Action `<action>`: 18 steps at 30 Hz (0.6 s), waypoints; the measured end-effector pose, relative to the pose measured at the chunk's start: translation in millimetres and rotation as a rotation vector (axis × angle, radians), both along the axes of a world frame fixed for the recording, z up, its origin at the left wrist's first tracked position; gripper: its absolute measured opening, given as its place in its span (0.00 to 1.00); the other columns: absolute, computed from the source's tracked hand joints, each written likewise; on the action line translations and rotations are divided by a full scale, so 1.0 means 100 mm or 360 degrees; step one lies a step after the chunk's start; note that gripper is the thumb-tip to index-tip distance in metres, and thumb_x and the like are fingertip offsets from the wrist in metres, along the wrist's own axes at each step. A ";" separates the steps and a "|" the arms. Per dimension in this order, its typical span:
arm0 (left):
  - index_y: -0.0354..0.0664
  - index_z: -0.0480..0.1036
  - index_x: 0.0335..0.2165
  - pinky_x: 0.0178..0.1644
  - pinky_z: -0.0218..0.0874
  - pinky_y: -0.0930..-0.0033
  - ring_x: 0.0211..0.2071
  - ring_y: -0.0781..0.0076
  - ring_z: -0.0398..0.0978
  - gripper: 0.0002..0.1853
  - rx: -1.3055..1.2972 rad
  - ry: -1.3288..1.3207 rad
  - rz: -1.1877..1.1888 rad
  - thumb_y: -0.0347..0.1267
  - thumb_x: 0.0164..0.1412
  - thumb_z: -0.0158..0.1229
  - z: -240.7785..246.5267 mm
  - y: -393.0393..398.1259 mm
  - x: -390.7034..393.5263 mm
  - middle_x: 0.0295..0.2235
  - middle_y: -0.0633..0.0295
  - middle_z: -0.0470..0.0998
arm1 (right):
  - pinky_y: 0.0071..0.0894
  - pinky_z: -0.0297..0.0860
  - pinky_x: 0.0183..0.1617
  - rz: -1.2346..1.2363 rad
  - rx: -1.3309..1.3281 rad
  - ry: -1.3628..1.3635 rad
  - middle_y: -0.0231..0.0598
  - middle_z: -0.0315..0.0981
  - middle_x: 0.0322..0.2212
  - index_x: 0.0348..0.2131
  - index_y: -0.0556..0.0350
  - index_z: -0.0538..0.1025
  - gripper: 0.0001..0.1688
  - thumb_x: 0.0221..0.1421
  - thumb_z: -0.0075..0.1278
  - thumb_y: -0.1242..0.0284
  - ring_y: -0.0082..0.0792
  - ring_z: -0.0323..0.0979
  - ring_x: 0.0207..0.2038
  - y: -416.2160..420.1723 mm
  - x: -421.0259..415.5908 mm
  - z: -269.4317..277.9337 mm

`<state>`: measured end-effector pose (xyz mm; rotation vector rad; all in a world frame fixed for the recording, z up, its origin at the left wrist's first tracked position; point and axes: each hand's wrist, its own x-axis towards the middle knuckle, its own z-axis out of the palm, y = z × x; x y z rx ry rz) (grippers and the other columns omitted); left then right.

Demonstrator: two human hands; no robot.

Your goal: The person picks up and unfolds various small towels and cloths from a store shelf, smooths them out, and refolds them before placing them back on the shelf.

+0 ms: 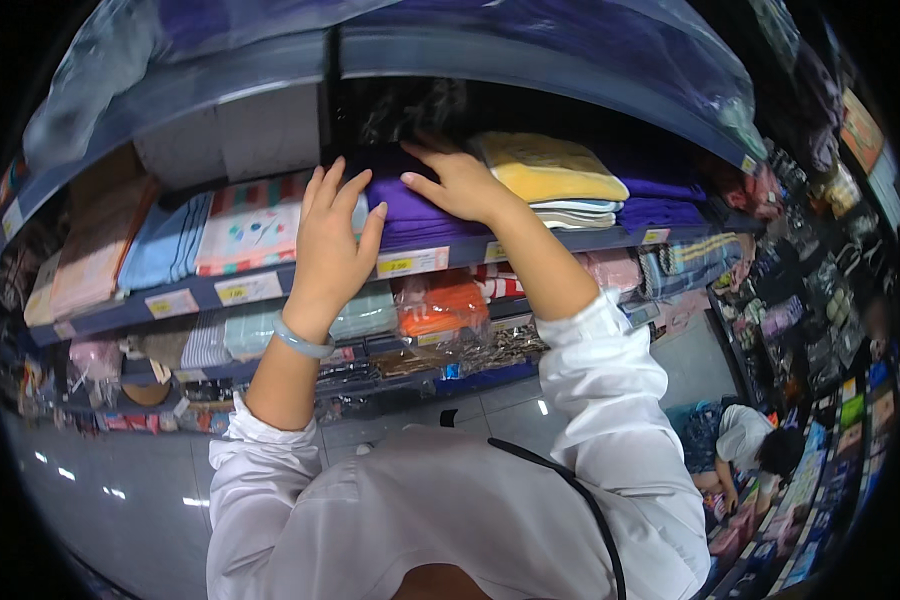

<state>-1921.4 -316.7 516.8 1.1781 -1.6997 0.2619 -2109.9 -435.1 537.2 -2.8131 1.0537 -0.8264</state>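
Observation:
My left hand (337, 232), with a pale bangle (304, 343) on the wrist, is spread in front of a folded towel with a coloured print (251, 225). Its fingers are apart and hold nothing. My right hand (457, 184) reaches over a stack of folded purple cloths (412, 206); its thumb points left and some fingers blur into the dark behind. Whether it presses on the purple stack, I cannot tell. Right of that hand sits a pile of folded yellow and white towels (559, 172).
Folded blue towels (161, 244) and peach towels (94, 259) lie further left on the shelf. Price tags line the shelf edge (330, 277). Bagged orange cloth (442, 304) lies one shelf below. A plastic-wrapped upper shelf (540, 56) overhangs. A person (746, 442) crouches at lower right.

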 end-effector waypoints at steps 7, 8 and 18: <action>0.40 0.65 0.50 0.58 0.48 0.50 0.54 0.38 0.57 0.30 0.0104 -0.0469 -0.0397 0.46 0.52 0.55 0.15 -0.43 -0.61 0.53 0.44 0.62 | 0.71 0.41 0.57 -0.1377 0.0386 0.0598 0.43 0.57 0.55 0.52 0.37 0.68 0.36 0.53 0.31 0.40 0.52 0.50 0.59 0.12 -1.43 0.26; 0.41 0.65 0.50 0.58 0.47 0.47 0.54 0.37 0.56 0.32 0.0194 -0.0586 -0.0344 0.49 0.52 0.54 0.10 -0.42 -0.64 0.53 0.44 0.62 | 0.73 0.34 0.58 -0.1404 0.0395 0.0374 0.42 0.50 0.59 0.56 0.33 0.62 0.40 0.52 0.26 0.36 0.57 0.40 0.62 0.20 -1.49 0.06; 0.33 0.69 0.44 0.55 0.55 0.60 0.52 0.49 0.63 0.28 0.0207 -0.0588 -0.0676 0.39 0.46 0.61 0.49 -0.61 -1.12 0.48 0.44 0.67 | 0.65 0.42 0.60 -0.0910 -0.0020 -0.0308 0.48 0.53 0.57 0.58 0.45 0.58 0.45 0.44 0.53 0.51 0.47 0.44 0.62 0.18 -2.23 0.18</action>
